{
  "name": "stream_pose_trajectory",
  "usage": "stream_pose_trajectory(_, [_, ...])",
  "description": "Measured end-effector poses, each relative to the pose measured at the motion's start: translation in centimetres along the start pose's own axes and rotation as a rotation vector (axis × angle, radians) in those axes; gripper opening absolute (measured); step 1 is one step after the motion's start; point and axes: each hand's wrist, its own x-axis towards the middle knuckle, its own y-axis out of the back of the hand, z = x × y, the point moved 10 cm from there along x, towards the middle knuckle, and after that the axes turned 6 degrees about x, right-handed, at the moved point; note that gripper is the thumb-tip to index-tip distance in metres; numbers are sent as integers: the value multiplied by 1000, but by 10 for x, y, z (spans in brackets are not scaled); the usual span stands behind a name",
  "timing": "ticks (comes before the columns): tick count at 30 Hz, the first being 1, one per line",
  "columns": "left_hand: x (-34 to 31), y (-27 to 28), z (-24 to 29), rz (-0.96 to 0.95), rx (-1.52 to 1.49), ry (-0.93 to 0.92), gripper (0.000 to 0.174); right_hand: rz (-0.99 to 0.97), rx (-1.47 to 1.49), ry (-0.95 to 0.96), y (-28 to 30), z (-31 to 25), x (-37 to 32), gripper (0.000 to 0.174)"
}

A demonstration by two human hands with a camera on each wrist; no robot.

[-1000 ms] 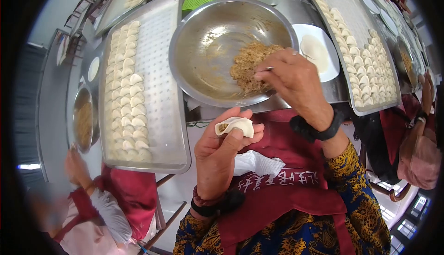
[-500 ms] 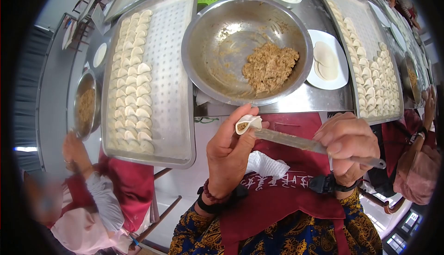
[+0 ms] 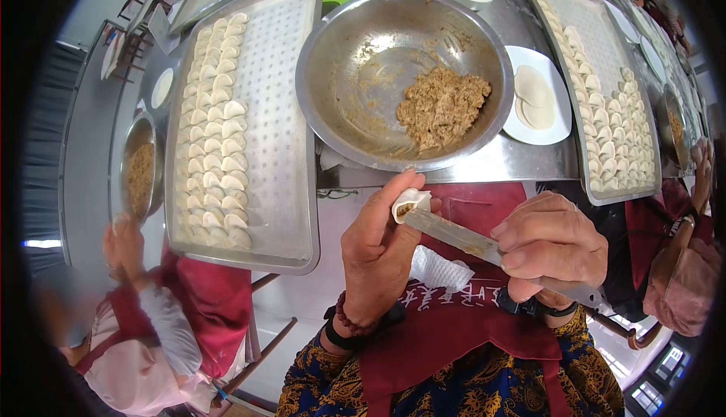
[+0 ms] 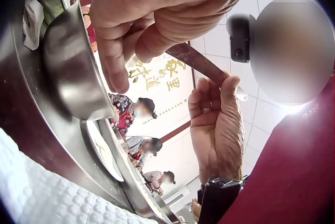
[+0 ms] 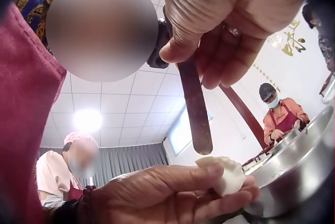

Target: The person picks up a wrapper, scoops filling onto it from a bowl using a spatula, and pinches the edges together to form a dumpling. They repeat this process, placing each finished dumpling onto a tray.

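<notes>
Head view: the right hand [image 3: 556, 243], at the bowl [image 3: 310, 88] one second ago, is now beside the left hand [image 3: 374, 247] with the spatula [image 3: 457, 237]. Over the last half second it has shifted slightly toward the left hand; the blade end lies at the open mouth of the dumpling [image 3: 420, 198]. Judged from this, filling is under way and closing is incomplete.

Location: the dumpling is in the left hand, on the person's side of the bowl.

Grip, left: thumb and fingers pinch the dumpling. Grip, right: thumb and fingers are closed on the spatula.

View differences: only the head view shows the filling [image 3: 404, 210] inside the dumpling. Right wrist view adds the folded edge beneath the left thumb; blade contact cannot be confirmed. Left wrist view does not show the dumpling, but shows the right thumb pressed against the spatula.
</notes>
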Motion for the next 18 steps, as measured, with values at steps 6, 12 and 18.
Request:
stream_pose_trajectory(6, [-1, 0, -2, -9, 82, 9, 43, 9, -64, -14, -4, 4, 0, 30])
stream_pose_trajectory(12, [0, 1, 0, 1, 138, -1, 43, 1, -60, -27, -2, 6, 1, 29])
stream_pose_trajectory(18, [0, -1, -3, -3, 54, -22, 43, 20, -52, -12, 0, 6, 0, 29])
